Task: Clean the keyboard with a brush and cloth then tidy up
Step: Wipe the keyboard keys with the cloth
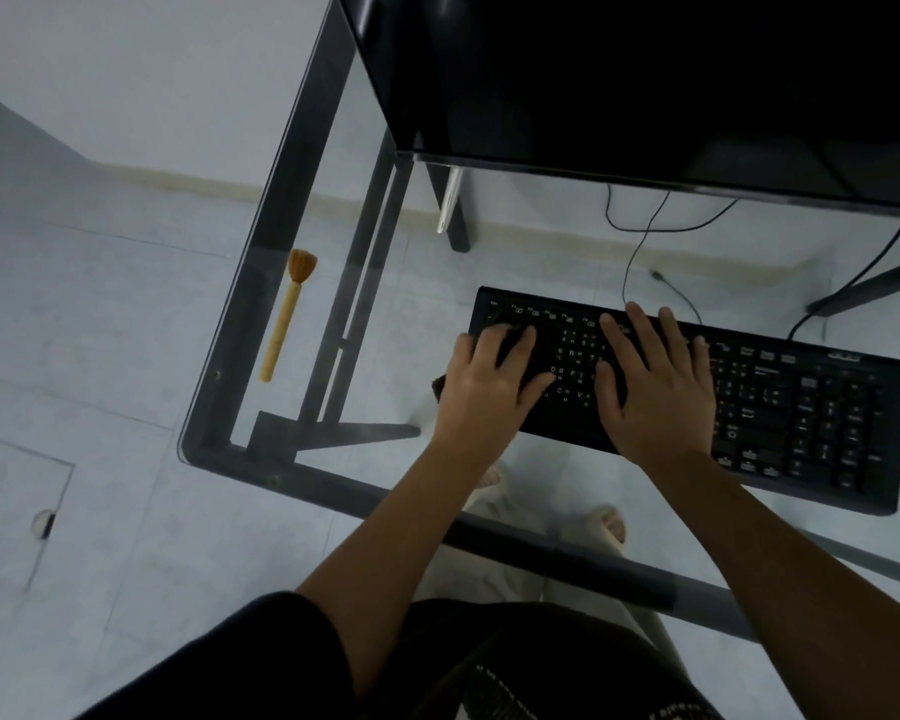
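Observation:
A black keyboard (801, 407) lies slanted on the glass desk (385, 314). My left hand (489, 376) rests on the keyboard's left end, its fingers curled over a dark cloth (441, 385); one corner of the cloth pokes out under the heel of the hand. My right hand (650, 387) lies flat on the middle keys with its fingers spread and nothing in it. A brush (284, 324) with a pale wooden handle and orange bristles lies on the glass far left of the keyboard, bristles pointing away from me.
A black raised shelf or screen (645, 70) overhangs the back of the desk. Thin cables (640, 241) run behind the keyboard. The desk's dark metal frame (333, 304) and the tiled floor show through the glass. My feet are under the desk.

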